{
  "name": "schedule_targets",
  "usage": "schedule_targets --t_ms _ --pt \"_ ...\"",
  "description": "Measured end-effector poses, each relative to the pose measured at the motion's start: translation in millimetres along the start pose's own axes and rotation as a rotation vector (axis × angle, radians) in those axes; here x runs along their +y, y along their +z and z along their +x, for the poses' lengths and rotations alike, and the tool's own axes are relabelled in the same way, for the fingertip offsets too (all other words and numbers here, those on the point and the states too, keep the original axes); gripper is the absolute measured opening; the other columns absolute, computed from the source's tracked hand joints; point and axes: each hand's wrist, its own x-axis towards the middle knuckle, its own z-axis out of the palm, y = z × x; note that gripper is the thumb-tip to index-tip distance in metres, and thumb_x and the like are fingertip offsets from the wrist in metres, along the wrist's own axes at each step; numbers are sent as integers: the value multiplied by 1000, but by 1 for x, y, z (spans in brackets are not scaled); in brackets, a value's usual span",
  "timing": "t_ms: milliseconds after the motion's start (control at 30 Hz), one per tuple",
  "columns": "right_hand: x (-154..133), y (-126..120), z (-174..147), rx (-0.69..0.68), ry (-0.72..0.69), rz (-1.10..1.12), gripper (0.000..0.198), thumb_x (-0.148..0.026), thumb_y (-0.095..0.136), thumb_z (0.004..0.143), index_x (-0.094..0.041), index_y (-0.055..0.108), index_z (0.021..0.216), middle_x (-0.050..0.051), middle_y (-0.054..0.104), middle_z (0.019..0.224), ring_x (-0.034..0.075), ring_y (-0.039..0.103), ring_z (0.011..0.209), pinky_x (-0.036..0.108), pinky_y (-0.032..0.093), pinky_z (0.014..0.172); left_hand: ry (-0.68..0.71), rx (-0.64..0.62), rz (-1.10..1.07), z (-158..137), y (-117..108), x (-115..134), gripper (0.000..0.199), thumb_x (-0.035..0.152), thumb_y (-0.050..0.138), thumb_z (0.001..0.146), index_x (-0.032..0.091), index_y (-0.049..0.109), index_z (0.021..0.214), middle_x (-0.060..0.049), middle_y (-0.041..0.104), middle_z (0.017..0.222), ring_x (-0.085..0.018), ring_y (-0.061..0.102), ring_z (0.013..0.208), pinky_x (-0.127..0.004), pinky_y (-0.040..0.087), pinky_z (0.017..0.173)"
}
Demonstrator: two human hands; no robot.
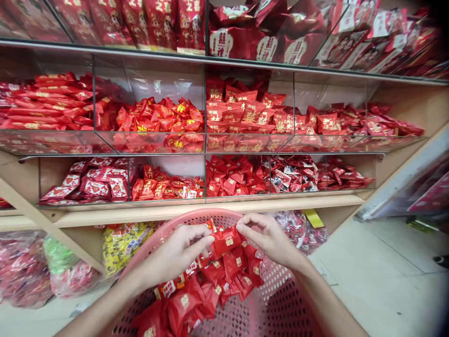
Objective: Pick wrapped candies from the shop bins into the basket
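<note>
A red candy packet (227,241) with a gold double-happiness mark is stretched between my two hands, over the basket. My left hand (191,245) pinches its left end between thumb and fingers. At the other end, my right hand (264,236) pinches the packet's right corner. Below them a pink perforated plastic basket (280,299) holds a heap of similar red packets (185,299). Some orange-and-red wrapped sweets (168,288) lie among these, partly hidden by my left hand and forearm.
Shelves with clear dividers (205,178) hold red candy packets in front of me. Large red bags (224,44) stand on the top shelf. Under the lowest wooden edge (140,213) are a yellow bag (122,248) and other filled bags (24,267). Tiled floor (386,281) shows at right.
</note>
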Motion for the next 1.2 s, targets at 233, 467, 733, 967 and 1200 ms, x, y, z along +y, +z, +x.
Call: schedule_targets --t_ms 233,467,733,967,1200 --pt "6 1 2 76 72 173 21 -37 58 83 -16 60 77 1 58 72 13 51 67 26 42 64 -38 18 -270 9 3 -12 29 35 47 87 14 59 72 -2 64 67 -12 57 62 -25 43 62" --pt "5 -1 1 109 149 208 23 -38 61 80 -16 59 75 0 55 70 11 48 65 24 41 62 -82 11 -420 13 6 -12 24 33 52 85 13 59 74 -3 65 67 -13 60 63 -29 46 65" --pt "-6 9 -4 -218 128 110 21 -37 57 84 -18 60 76 1 59 74 12 53 69 25 44 66 -63 195 -441 -6 -4 -27 24 37 48 87 15 53 79 3 48 68 -9 42 61 -23 35 60" --pt "-2 9 -3 -182 119 54 22 -39 58 83 -18 62 85 2 61 80 14 56 73 27 46 69 -77 -25 -207 -41 -38 -40 25 36 44 89 14 53 82 2 47 74 -10 41 68 -24 35 64" --pt "0 10 -2 -231 143 33 23 -40 55 84 -18 61 85 2 61 78 14 55 71 26 45 68 -57 -340 27 -56 -17 -53 26 30 34 92 17 45 72 1 43 70 -12 40 66 -25 34 63"
